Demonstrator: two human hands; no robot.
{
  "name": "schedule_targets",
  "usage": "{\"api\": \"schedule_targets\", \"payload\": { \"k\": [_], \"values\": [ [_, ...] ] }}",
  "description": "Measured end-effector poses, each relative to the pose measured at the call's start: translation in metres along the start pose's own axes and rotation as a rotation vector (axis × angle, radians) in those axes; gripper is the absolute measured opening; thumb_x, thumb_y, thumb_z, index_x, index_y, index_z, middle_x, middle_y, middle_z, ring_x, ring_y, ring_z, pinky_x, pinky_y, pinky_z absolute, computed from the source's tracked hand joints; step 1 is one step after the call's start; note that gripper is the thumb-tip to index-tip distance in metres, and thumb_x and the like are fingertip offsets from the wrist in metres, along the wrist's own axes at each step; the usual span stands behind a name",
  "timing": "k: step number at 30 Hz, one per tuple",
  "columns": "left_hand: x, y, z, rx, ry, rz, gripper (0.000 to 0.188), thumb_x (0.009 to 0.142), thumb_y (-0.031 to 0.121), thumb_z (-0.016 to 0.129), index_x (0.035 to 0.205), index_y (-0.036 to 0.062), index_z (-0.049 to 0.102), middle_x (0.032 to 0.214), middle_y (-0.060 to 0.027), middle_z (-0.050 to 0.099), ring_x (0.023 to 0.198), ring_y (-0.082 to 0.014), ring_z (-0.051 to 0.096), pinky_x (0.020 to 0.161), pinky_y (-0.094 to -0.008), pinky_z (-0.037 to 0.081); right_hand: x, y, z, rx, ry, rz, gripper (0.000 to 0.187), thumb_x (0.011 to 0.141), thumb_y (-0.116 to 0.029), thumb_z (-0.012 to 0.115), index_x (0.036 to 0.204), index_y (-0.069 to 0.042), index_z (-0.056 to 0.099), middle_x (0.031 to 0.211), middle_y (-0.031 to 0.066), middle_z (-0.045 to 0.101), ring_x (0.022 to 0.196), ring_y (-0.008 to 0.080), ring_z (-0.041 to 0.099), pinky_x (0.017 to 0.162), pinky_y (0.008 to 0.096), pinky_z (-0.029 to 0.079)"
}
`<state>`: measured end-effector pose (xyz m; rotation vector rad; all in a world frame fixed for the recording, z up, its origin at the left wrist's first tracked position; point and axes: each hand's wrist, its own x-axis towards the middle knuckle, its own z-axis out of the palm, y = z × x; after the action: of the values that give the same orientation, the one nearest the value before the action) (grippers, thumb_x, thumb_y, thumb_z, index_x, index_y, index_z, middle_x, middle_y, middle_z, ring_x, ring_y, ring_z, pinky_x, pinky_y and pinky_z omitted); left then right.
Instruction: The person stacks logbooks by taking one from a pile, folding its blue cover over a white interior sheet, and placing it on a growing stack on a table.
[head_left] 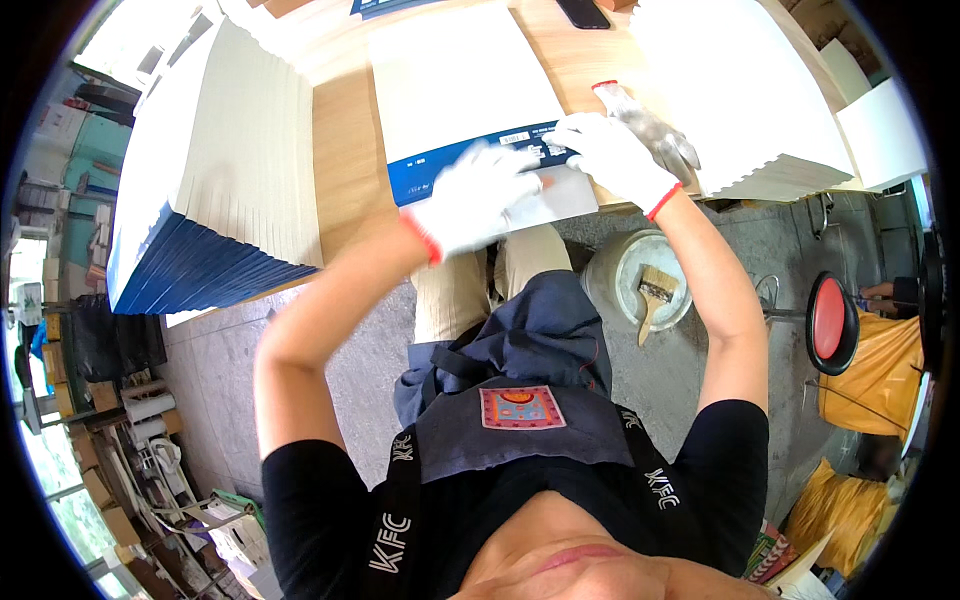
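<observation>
A large cream sheet (pixel 460 70) with a dark blue printed strip (pixel 410 178) along its near edge lies on the wooden table before me. Over that strip is my left hand (pixel 470 195), in a white glove with a red cuff; motion smears it, but its fingers look stretched out. My right hand (pixel 612 155), gloved alike, rests on the strip's right end with fingers extended and the thumb apart. A pale grey flat piece (pixel 570 197) sticks out between the hands at the table's front edge; its other end is hidden under my left hand.
Tall stacks of cream sheets flank me, a blue-edged left stack (pixel 240 150) and a right stack (pixel 745 90). A soiled glove (pixel 655 125) lies beside my right hand, a phone (pixel 583 13) farther back. Below the table stands a bucket (pixel 610 270) with a wide brush (pixel 655 290) on top.
</observation>
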<state>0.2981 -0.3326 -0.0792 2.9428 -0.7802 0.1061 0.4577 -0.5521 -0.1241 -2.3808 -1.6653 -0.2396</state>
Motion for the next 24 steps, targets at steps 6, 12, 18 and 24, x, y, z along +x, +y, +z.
{"api": "schedule_targets", "payload": {
  "k": [6,12,18,24],
  "values": [
    [-0.060,0.048,0.021,-2.324,0.977,-1.185,0.037,0.102,0.036,0.045,0.128,0.0089,0.047,0.141,-0.0158,0.046,0.134,-0.0368,0.043,0.111,-0.0545,0.038,0.000,0.003,-0.008,0.317,-0.036,0.050,0.033,0.099,-0.013,0.047,0.126,-0.012,0.065,0.130,0.0054,0.062,0.117,0.0217,0.057,0.103,0.0331,0.046],
    [-0.055,0.024,0.006,-2.449,1.308,-1.218,0.043,0.104,0.038,0.041,0.135,0.0085,0.040,0.152,-0.0152,0.036,0.140,-0.0358,0.035,0.117,-0.0549,0.026,-0.003,0.005,-0.009,0.263,0.017,0.046,0.031,0.100,-0.011,0.044,0.118,-0.011,0.068,0.126,0.0037,0.065,0.116,0.0236,0.059,0.102,0.0333,0.046],
    [-0.036,-0.022,0.048,-2.465,1.250,-1.047,0.031,0.095,0.014,0.051,0.124,0.0040,0.050,0.139,-0.0164,0.052,0.134,-0.0374,0.046,0.114,-0.0593,0.037,0.021,0.027,0.010,0.489,-0.008,0.169,0.026,0.098,-0.023,0.051,0.111,-0.011,0.071,0.119,0.0073,0.068,0.110,0.0267,0.062,0.096,0.0345,0.048],
    [-0.041,-0.034,0.035,-2.437,1.279,-1.103,0.023,0.093,0.006,0.051,0.116,0.0046,0.055,0.125,-0.0155,0.061,0.120,-0.0363,0.059,0.104,-0.0594,0.049,0.100,0.049,0.008,0.968,-0.095,0.832,0.048,0.096,-0.048,0.056,0.113,-0.005,0.069,0.102,0.0075,0.072,0.097,0.0266,0.066,0.086,0.0360,0.049]
  ]
}}
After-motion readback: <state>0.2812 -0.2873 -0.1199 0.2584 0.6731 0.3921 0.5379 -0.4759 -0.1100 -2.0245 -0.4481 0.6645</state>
